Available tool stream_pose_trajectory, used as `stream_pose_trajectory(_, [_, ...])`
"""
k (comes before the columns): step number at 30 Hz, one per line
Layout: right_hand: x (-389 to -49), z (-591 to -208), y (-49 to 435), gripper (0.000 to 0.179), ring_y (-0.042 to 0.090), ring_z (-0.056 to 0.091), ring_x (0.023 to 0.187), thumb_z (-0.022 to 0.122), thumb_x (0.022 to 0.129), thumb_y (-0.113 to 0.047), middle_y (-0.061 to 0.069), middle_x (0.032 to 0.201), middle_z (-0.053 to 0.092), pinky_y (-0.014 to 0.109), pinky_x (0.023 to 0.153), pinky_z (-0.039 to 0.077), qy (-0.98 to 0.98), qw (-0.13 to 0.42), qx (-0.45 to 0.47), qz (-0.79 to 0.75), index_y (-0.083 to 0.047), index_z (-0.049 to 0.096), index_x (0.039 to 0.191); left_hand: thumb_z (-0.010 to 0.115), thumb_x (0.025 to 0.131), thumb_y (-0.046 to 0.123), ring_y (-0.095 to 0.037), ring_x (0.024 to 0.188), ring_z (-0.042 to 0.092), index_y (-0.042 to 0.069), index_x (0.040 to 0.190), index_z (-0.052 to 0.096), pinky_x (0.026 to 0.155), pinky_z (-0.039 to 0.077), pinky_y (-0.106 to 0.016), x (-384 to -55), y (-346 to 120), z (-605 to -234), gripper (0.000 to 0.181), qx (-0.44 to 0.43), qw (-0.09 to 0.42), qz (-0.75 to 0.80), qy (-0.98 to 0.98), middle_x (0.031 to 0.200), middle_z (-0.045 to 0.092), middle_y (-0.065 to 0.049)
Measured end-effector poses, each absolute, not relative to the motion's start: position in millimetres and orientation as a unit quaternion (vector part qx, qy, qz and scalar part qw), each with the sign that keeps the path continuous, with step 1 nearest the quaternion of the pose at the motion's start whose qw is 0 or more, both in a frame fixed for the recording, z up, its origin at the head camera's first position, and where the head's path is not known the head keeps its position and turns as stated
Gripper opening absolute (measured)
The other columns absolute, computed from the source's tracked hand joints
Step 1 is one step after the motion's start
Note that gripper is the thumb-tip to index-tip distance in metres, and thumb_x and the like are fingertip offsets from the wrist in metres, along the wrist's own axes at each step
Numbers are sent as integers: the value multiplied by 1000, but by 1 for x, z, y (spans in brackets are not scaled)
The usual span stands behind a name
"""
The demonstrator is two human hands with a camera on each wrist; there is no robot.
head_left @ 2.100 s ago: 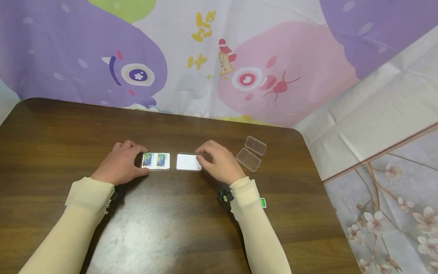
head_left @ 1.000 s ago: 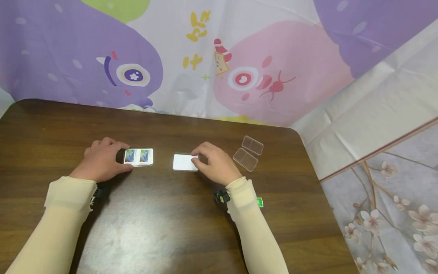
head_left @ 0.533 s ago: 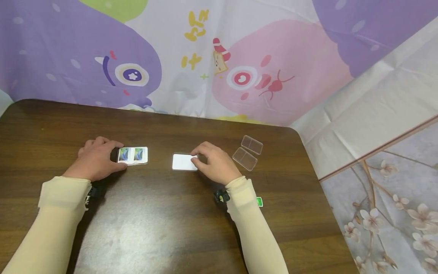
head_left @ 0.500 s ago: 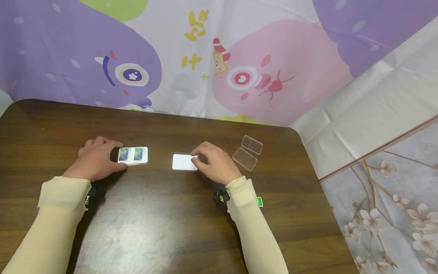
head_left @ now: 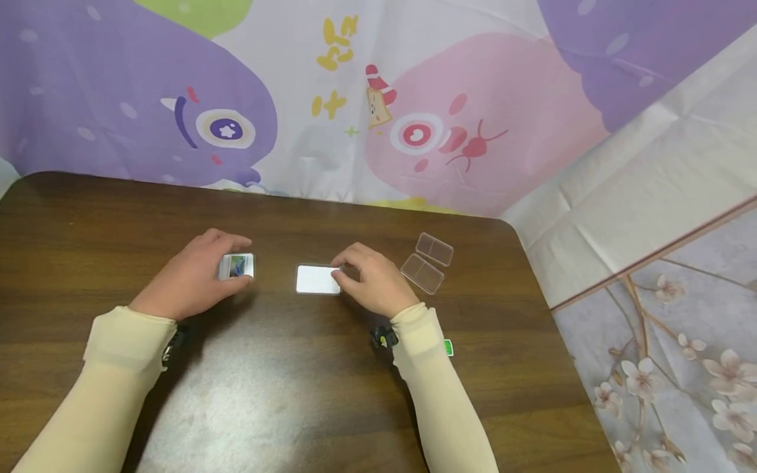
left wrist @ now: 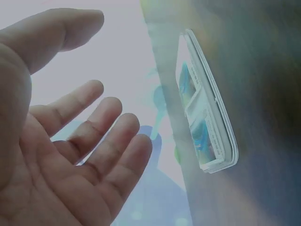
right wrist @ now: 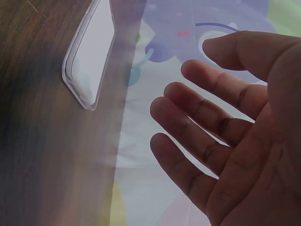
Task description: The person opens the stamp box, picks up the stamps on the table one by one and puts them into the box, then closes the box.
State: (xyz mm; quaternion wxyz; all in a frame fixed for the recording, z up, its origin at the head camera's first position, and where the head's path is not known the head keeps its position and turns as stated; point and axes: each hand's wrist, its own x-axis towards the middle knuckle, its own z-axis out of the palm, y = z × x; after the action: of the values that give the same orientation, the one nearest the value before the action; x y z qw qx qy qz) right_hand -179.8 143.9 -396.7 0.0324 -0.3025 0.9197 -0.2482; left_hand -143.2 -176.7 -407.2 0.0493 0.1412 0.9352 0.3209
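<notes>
On the brown wooden table lies a flat clear plastic case (head_left: 240, 266) with two small bird-like pictures, turned sideways in the left wrist view. Over its left part is my left hand (head_left: 192, 276), thumb and fingers spread; the left wrist view shows the palm (left wrist: 61, 165) apart from the case, fingers relaxed. To the right is a second flat clear case (head_left: 313, 279) with a plain white face. My right hand (head_left: 378, 282) is at its right end, overlapping it in the head view. In the right wrist view, loosely bent fingers (right wrist: 188, 122) stand away from the white-faced case (right wrist: 91, 56).
Two clear plastic pieces, each divided in two, lie right of my right hand: a farther one (head_left: 435, 250) and a nearer one (head_left: 422, 274). A small green-and-white piece (head_left: 449, 347) shows beside my right sleeve. A cartoon-printed cloth (head_left: 319, 98) hangs behind the table's far edge.
My left hand slid the pictured case left, away from the white-faced one. Since then it has let go and shifted right over the case. My right hand has barely moved.
</notes>
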Motion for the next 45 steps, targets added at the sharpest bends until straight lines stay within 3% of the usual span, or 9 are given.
stream_pose_trajectory(12, [-179,-398,146,22,19,67,107,67,101,-26,-3,115,68,35,94,52,923,38,-300,-237,-12,75,116,75,94,32,-32,115,56,7,143,57,95,46,-53,-141,-171,-407,58,160,37,316,934,133,55,-14])
stream_pose_trajectory(19, [-181,-401,149,23,17,67,107,66,101,-27,-2,116,69,34,95,52,923,44,-300,-238,-12,74,117,76,94,30,-32,112,59,5,143,57,92,48,-52,-141,-164,-405,58,171,49,307,935,131,57,-17])
stream_pose_trajectory(28, [-183,-400,155,22,13,66,104,67,101,-26,-3,114,70,31,94,52,922,40,-300,-243,-12,75,116,75,94,28,-36,124,57,4,143,55,102,46,-57,-141,-132,-405,58,201,55,306,929,137,59,-17])
stream_pose_trajectory(33, [-183,-399,154,20,12,66,102,67,101,-25,-4,112,70,30,93,52,922,36,-297,-247,-12,75,114,77,92,25,-36,122,59,1,142,56,101,48,-55,-143,-106,-417,59,204,60,298,931,134,59,-18])
stream_pose_trajectory(39, [-184,-395,155,17,11,65,102,66,101,-24,-5,112,69,29,92,52,923,35,-289,-252,-15,74,113,79,87,21,-34,107,59,-3,143,54,93,50,-50,-147,-83,-423,66,190,65,291,936,128,57,-22])
stream_pose_trajectory(45, [-184,-390,155,17,11,65,104,65,102,-24,-5,113,69,29,93,52,919,35,-290,-264,-15,74,114,76,88,17,-41,112,59,-9,146,48,94,50,-54,-152,-78,-425,70,160,83,287,941,135,52,-30])
